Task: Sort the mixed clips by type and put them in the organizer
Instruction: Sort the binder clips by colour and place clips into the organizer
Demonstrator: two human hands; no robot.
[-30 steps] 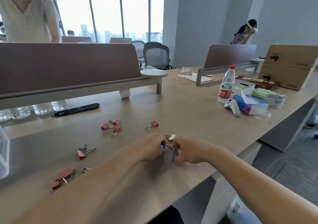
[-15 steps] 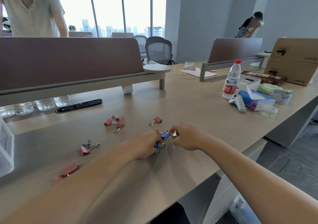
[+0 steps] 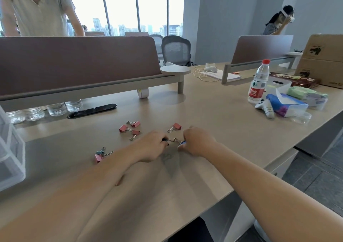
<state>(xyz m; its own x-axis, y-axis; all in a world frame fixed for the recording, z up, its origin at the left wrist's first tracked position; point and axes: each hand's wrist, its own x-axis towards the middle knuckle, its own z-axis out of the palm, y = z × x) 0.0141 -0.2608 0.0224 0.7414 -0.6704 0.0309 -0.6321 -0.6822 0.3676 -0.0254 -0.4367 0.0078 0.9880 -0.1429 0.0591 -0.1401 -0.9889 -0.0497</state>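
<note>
The left hand [image 3: 152,146] has its fingers curled in and pinches a dark clip [image 3: 164,140]. The right hand [image 3: 198,141] is curled too and pinches a blue clip [image 3: 182,143]. Thin shiny wire loops [image 3: 175,140] stretch between the two clips, just over the smooth tan desk [image 3: 204,111]. Small pink clips [image 3: 130,128] with bent wire handles lie just behind the left hand. The see-through plastic organizer [image 3: 11,158] stands far off at the left edge.

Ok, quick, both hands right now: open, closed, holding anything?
Left hand: closed, pinching a small dark metal binder clip.
Right hand: closed, pinching a small blue metal binder clip.
</note>
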